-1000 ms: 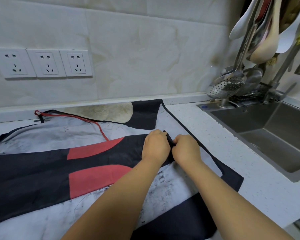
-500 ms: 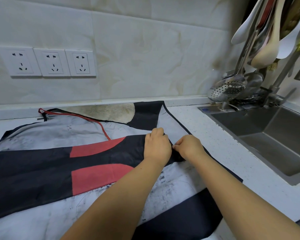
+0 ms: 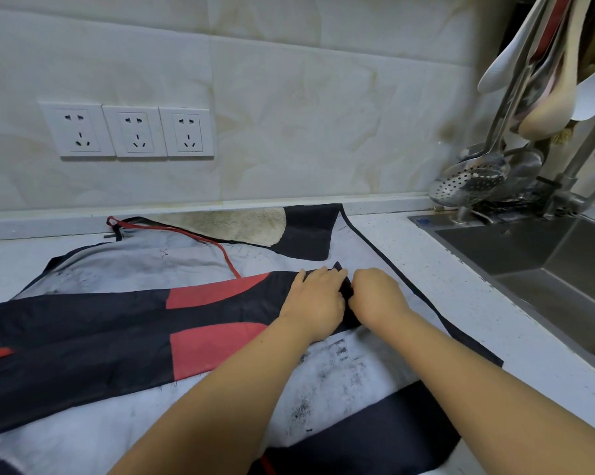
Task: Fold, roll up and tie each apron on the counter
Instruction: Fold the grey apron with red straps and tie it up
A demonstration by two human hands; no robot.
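The worktop [image 3: 460, 289] is white with tiny dark specks, and it meets a pale tiled wall [image 3: 323, 114]. Three white sockets [image 3: 136, 132] sit side by side on that wall. On the right a steel sink [image 3: 546, 279] is set into the worktop, and spoons and ladles [image 3: 529, 84] hang above it. One spoon with holes [image 3: 470, 181] hangs low by the sink's back corner. The apron [image 3: 83, 332] lies spread across the worktop, grey side up, with a long black and red fold running over it. A red string [image 3: 193, 234] trails near the wall. The left hand [image 3: 318, 299] and the right hand [image 3: 378, 294] sit close together at the right end of the fold. Both curl their fingers and grip the black cloth there. Dark smudgy marks [image 3: 340, 351] on the grey cloth are too blurry to read. A small blue label [image 3: 424, 221] on the sink rim is too small to read.
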